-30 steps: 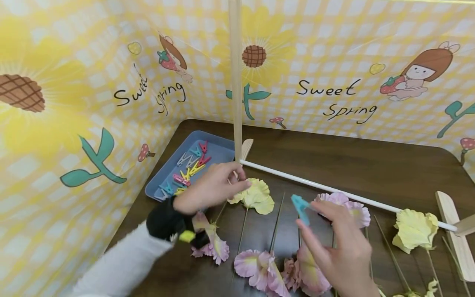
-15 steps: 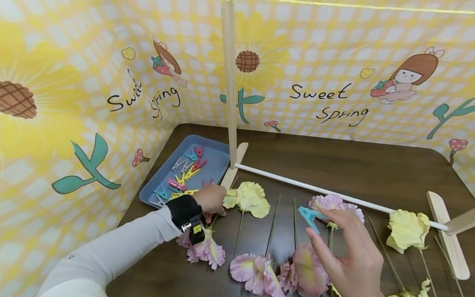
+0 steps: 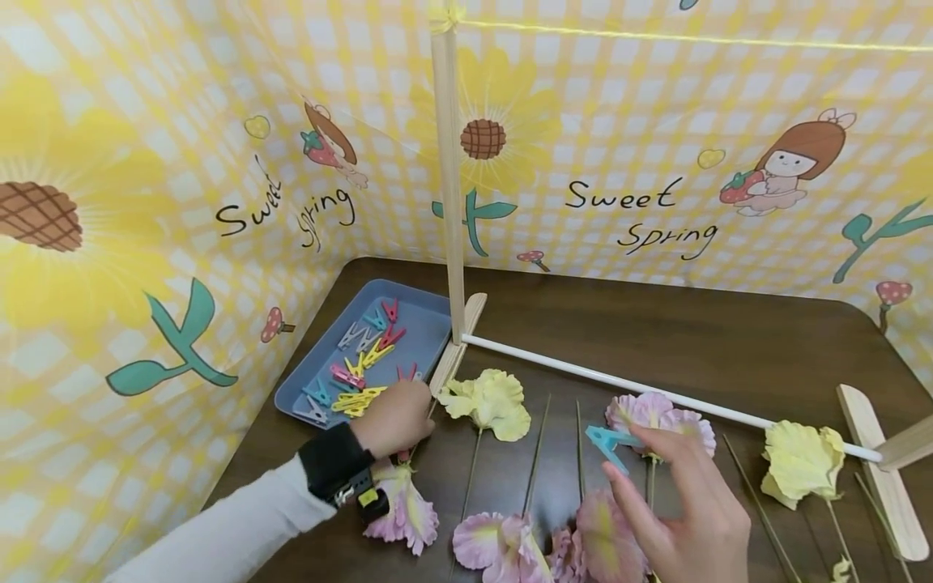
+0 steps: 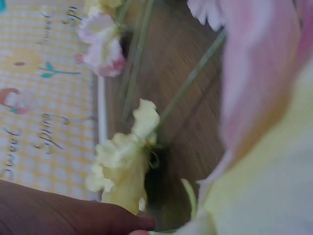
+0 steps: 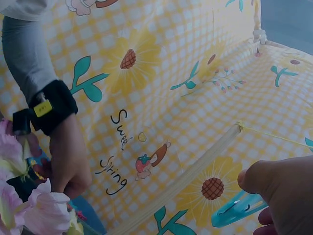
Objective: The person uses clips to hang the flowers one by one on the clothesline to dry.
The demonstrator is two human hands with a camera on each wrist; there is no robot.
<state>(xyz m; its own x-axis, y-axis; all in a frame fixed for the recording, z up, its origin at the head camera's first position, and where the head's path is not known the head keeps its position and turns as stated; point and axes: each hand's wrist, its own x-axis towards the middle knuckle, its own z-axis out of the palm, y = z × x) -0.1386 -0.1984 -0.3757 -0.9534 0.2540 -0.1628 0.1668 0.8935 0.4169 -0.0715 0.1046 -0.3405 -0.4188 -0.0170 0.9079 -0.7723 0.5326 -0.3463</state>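
My left hand (image 3: 397, 417) is at the left end of the flower row, thumb and fingertip pinching the green stem of a pink-and-yellow artificial flower (image 3: 408, 510). In the left wrist view that flower's petals (image 4: 264, 98) fill the right side. My right hand (image 3: 685, 494) is raised over the flowers, holding a light-blue clothespin (image 3: 608, 445) between thumb and fingers; the same clothespin (image 5: 239, 208) shows in the right wrist view. Beside the left hand lies a yellow flower (image 3: 492, 405) with its stem toward me. Further pink flowers (image 3: 503, 542) lie nearer the front.
A blue tray (image 3: 430, 312) with several coloured clothespins stands at the back left. A wooden post (image 3: 448, 186) on a foot carries a yellow string (image 3: 619, 35) on top. A white rod (image 3: 583, 372) runs low across to the right foot (image 3: 882, 478). Patterned cloth surrounds the table.
My left hand has moved from the yellow flower down and left to the pink flower's stem. The right hand still holds the clothespin and has shifted slightly right. The view has tilted up a little.
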